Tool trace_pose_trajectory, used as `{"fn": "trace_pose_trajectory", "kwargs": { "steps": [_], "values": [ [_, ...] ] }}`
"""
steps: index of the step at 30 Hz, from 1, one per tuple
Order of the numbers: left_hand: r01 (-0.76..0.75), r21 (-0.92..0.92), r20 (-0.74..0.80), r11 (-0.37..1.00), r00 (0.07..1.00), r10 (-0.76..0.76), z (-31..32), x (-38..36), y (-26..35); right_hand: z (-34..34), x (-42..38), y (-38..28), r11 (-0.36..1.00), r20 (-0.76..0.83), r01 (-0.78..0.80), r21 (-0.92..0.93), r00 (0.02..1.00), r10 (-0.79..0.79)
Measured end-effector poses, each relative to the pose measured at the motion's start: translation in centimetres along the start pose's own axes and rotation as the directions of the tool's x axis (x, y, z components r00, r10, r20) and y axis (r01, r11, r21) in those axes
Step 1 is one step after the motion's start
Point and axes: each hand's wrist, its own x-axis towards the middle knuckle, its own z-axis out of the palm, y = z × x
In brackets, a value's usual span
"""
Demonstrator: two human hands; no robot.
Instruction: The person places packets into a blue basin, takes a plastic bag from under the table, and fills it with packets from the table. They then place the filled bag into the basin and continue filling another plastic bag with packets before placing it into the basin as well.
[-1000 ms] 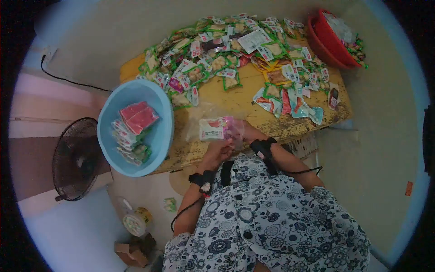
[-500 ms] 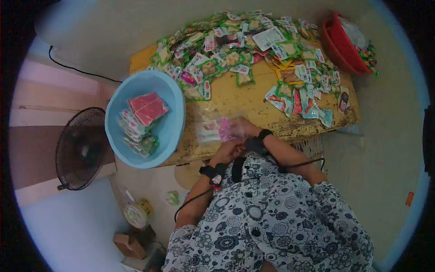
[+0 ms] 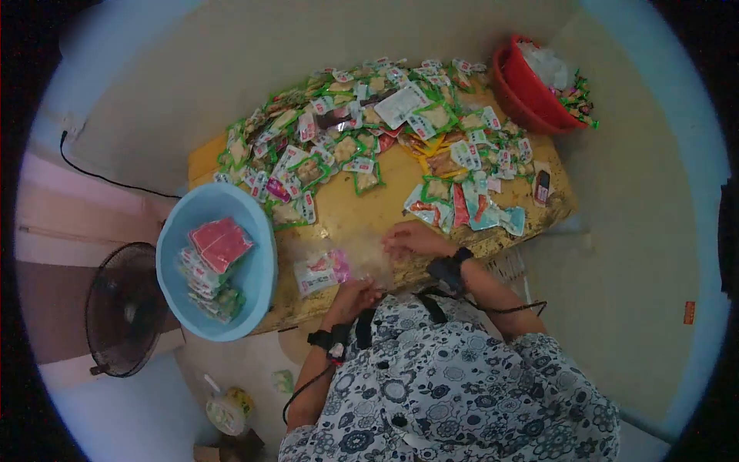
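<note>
Clear plastic bag [image 3: 368, 259], pink-and-white packet [image 3: 320, 272] inside, lies near on the yellow table [image 3: 346, 206], long axis roughly left-right. It extends left from the right hand [image 3: 418, 239]; the left hand [image 3: 353, 299] is nearer the packet. Both hands' fingers curl; whether they pinch, I cannot tell.

heaped packets [image 3: 344, 149]: print too small | bagged packet [image 3: 314, 274]: print blurred | legible: none
</note>
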Motion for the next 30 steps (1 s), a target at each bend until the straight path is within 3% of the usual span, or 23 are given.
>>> {"fn": "trace_pose_trajectory", "kwargs": {
  "steps": [1, 4, 8, 11, 12, 14, 15, 17, 19, 21, 24, 25, 27, 30],
  "values": [
    [-0.024, -0.012, 0.014, 1.0, 1.0, 0.024, 0.1, -0.1, 0.0, -0.9, -0.9, -0.7, 0.992, -0.087, -0.024, 0.126, 0.996, 0.036],
    [-0.049, -0.072, 0.083, 0.996, 0.995, 0.055, -0.9, 0.4, -0.5, -4.5, -0.7, 0.3, 0.958, -0.342, 0.113, 0.265, 0.94, -0.017],
    [-0.002, -0.039, 0.066, 0.999, 0.998, 0.004, -1.4, 0.3, -0.6, -8.8, -0.4, 0.5, 0.942, -0.52, 0.249, 0.225, 0.848, -0.1],
    [-0.09, -0.016, 0.182, 0.996, 0.979, 0.092, -3.0, 0.9, -1.9, -11.1, 1.4, -0.8, 0.878, -0.606, 0.478, 0.038, 0.709, -0.36],
    [-0.116, -0.013, 0.216, 0.993, 0.97, 0.116, -3.0, 0.7, -1.5, -11.7, 1.8, -1.8, 0.872, -0.599, 0.486, 0.055, 0.715, -0.36],
    [-0.194, 0.145, 0.116, 0.97, 0.977, 0.178, -2.7, -0.1, -1.1, -13.2, 2.7, -3.9, 0.862, -0.585, 0.498, 0.088, 0.727, -0.36],
    [-0.184, 0.071, 0.121, 0.98, 0.977, 0.174, -3.2, 0.0, -1.7, -14.5, 4.0, -4.5, 0.934, -0.639, 0.348, -0.08, 0.701, -0.316],
    [-0.134, -0.038, 0.103, 0.99, 0.985, 0.137, -4.6, 1.1, -3.1, -16.6, 6.1, -5.7, 0.827, -0.623, 0.304, -0.472, 0.549, -0.557],
    [-0.324, 0.391, 0.149, 0.861, 0.946, 0.288, -4.8, 0.0, -2.8, -17.4, 7.3, -7.5, 0.672, -0.541, 0.192, -0.716, 0.457, -0.706],
    [-0.218, 0.185, 0.051, 0.958, 0.976, 0.212, -3.9, -1.6, -2.3, -17.8, 8.2, -9.4, 0.536, -0.461, 0.066, -0.842, 0.43, -0.776],
    [-0.206, -0.145, -0.08, 0.968, 0.977, 0.196, -2.1, -3.7, -1.9, -17.7, 9.8, -11.4, 0.331, -0.299, -0.058, -0.942, 0.595, -0.746],
    [-0.225, -0.121, -0.022, 0.967, 0.974, 0.224, -3.1, -3.0, -2.3, -17.3, 9.9, -12.0, 0.311, -0.305, -0.112, -0.944, 0.656, -0.69],
    [-0.231, -0.101, -0.13, 0.968, 0.967, 0.217, -2.6, -3.7, -2.7, -15.8, 10.0, -12.7, 0.252, -0.322, -0.212, -0.944, 0.76, -0.564],
    [-0.28, -0.14, -0.239, 0.95, 0.94, 0.242, -2.1, -3.8, -3.1, -16.0, 11.9, -11.2, 0.303, -0.365, -0.225, -0.926, 0.738, -0.567]
  ]
}}
